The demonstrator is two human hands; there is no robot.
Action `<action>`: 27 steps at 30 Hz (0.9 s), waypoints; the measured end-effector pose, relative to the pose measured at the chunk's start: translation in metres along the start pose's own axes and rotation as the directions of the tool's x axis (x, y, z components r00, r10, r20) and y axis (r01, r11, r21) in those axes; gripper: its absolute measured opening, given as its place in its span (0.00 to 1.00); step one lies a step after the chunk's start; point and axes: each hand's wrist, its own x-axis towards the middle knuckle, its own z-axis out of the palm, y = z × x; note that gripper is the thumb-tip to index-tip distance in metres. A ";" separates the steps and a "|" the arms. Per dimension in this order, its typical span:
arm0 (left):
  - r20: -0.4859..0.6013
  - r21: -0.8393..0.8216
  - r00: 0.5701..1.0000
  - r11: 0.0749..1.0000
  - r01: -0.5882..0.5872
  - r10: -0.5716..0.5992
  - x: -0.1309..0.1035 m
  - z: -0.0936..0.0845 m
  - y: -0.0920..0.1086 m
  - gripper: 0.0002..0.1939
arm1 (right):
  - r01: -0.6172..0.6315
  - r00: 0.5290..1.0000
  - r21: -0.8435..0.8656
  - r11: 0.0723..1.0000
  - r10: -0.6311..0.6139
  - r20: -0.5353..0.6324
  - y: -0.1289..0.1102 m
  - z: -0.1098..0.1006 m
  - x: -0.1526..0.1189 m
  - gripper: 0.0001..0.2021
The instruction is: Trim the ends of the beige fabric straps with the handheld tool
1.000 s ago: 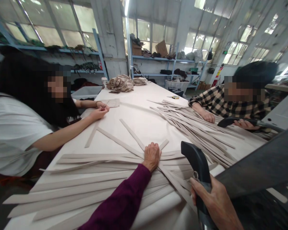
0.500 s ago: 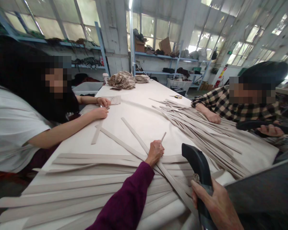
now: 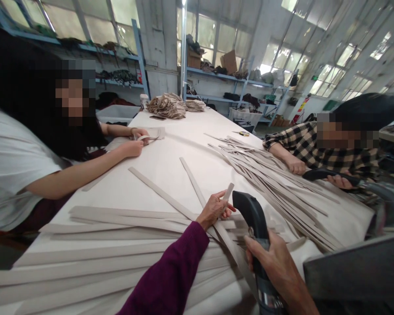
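My left hand (image 3: 212,210), at the end of a purple sleeve, pinches a beige fabric strip (image 3: 229,192) near its tip. The short end sticks up past the fingers, and the long part trails down toward me. In my right hand (image 3: 279,258) is a black vacuum hose handle (image 3: 252,212), gripped around its shaft. Its curved nozzle end is close beside the left fingertips and the strip's tip. Beneath both hands, several more beige strips (image 3: 101,262) lie roughly side by side, and two others cross diagonally near my left hand.
On the left, a person in a white T-shirt handles a strip (image 3: 141,137). Across on the right, a person in a checked shirt holds another black nozzle (image 3: 318,174) by a heap of strips (image 3: 265,175). Fabric bundles (image 3: 167,106), a phone (image 3: 157,117) and a yellow cutter (image 3: 241,133) lie farther back.
The vacuum handle has moved left, closer to my left hand. My left fingers have turned the strip so its flat end shows. The right-hand person's nozzle has shifted left.
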 end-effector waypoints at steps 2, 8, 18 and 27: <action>0.018 0.008 1.000 1.000 -0.026 0.026 -0.002 0.001 0.003 0.27 | 0.011 1.000 0.011 1.000 -0.011 0.017 -0.002 0.005 0.006 0.10; 0.060 -0.017 0.996 0.998 -0.064 0.064 -0.008 0.005 0.008 0.30 | 0.062 0.997 0.046 0.997 -0.060 -0.039 -0.011 0.009 0.029 0.09; 0.009 -0.023 0.997 0.997 -0.072 0.073 -0.007 0.004 0.007 0.32 | 0.061 0.997 -0.028 0.998 -0.062 -0.052 -0.013 0.014 0.027 0.08; -0.020 -0.070 0.997 0.995 -0.074 0.073 -0.010 0.005 0.011 0.34 | 0.019 1.000 -0.019 1.000 -0.020 -0.013 -0.020 0.014 0.021 0.08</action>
